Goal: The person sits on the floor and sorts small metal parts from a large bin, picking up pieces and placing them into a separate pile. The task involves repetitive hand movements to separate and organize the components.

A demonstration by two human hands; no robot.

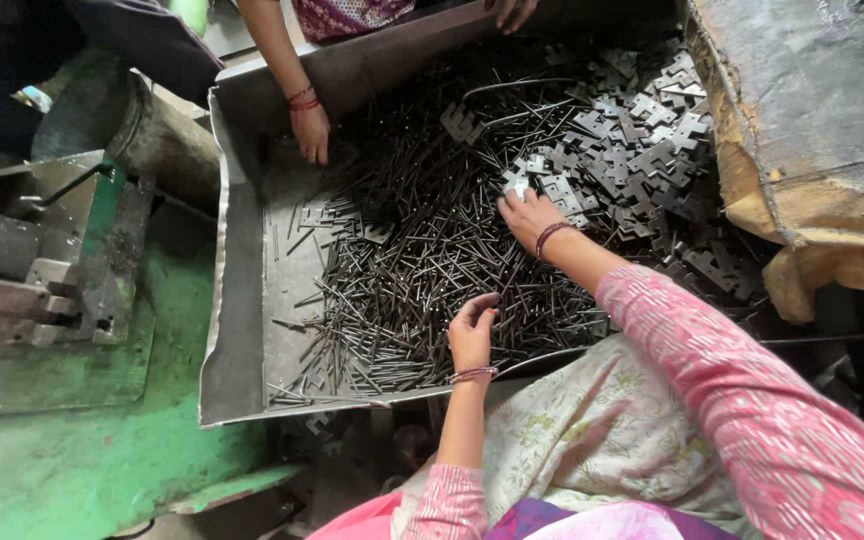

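metal tray (242, 300) fills mid frame, heaped w/ thin dark pins (422, 270); flat notched plates (632, 150) piled upper right. left hand (472, 335) low centre, fingers curled on the pins. right hand (530, 215) just above it, fingertips on a plate at the pile's edge. another person's hand (310, 130) upper left rests on pins nr tray wall. green machine (52, 300) at left

Thin dark metal pins (422, 260) are lying jumbled in a heap under the left hand (472, 335); flat notched steel plates (632, 150) are piling beyond the right hand (529, 215), touching its fingertips.
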